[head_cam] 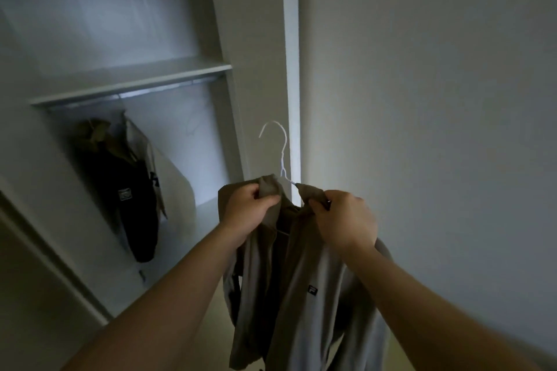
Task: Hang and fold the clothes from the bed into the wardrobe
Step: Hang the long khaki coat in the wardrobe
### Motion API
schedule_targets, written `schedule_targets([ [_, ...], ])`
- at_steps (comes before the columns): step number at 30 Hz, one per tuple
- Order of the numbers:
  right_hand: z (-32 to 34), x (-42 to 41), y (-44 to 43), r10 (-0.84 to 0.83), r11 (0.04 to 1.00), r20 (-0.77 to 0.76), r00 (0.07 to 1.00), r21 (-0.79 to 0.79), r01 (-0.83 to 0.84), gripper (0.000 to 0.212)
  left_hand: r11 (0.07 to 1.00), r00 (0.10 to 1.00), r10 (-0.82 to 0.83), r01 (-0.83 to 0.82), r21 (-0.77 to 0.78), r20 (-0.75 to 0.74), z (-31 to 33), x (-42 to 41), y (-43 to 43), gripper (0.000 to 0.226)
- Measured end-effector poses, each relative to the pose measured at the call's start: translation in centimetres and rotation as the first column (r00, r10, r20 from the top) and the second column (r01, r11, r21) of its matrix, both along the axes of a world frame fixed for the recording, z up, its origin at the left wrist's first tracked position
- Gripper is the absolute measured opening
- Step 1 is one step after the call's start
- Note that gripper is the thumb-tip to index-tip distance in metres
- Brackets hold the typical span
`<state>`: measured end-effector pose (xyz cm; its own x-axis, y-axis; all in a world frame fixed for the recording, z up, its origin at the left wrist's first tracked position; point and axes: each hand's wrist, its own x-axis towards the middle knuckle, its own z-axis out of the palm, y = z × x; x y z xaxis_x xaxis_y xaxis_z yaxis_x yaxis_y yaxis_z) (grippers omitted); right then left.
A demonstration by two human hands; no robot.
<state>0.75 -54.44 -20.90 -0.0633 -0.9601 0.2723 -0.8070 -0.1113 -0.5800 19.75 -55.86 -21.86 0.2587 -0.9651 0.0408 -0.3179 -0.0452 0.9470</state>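
A grey-beige jacket (304, 295) with a small chest logo hangs in front of me on a white hanger (278, 144), whose hook sticks up above the collar. My left hand (247, 211) grips the left side of the collar. My right hand (343, 220) grips the right side of the collar. The open wardrobe (135, 75) is to the left, with a rail (168, 86) under its shelf. The bed is out of view.
A dark garment (132, 199) and a light one (147, 159) hang from the rail at the left. An empty hanger (193, 123) hangs further right on it. The wardrobe's open door edge (291, 69) stands behind the hanger hook, and a plain wall (437, 99) fills the right.
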Motion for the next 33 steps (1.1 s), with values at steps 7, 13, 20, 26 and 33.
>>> schedule_targets([
  [7,-0.9,11.2,-10.1,0.043,0.998,0.01,0.999,0.042,-0.043,0.023,0.992,0.999,0.042,-0.042,0.117,0.003,-1.2,10.7,-8.3,0.01],
  [13,-2.3,19.0,-20.6,0.153,0.984,-0.037,0.987,0.098,-0.149,0.023,0.982,0.988,0.15,-0.153,0.113,0.035,-3.1,17.3,-18.1,0.011],
  [20,-3.9,27.2,-34.9,0.303,0.937,-0.007,0.953,0.183,-0.297,0.02,0.953,0.967,0.217,-0.239,0.185,0.135,-3.6,25.2,-31.7,0.004],
  [26,-4.8,34.9,-44.0,0.376,0.885,0.16,0.913,0.231,-0.405,0.014,0.923,0.959,0.269,-0.282,0.262,0.085,-3.3,32.7,-40.3,0.015],
  [33,-6.5,45.4,-50.4,0.412,0.848,0.267,0.871,0.237,-0.474,0.026,0.839,0.889,0.44,-0.358,0.41,-0.123,-3.8,43.7,-50.1,0.039],
])
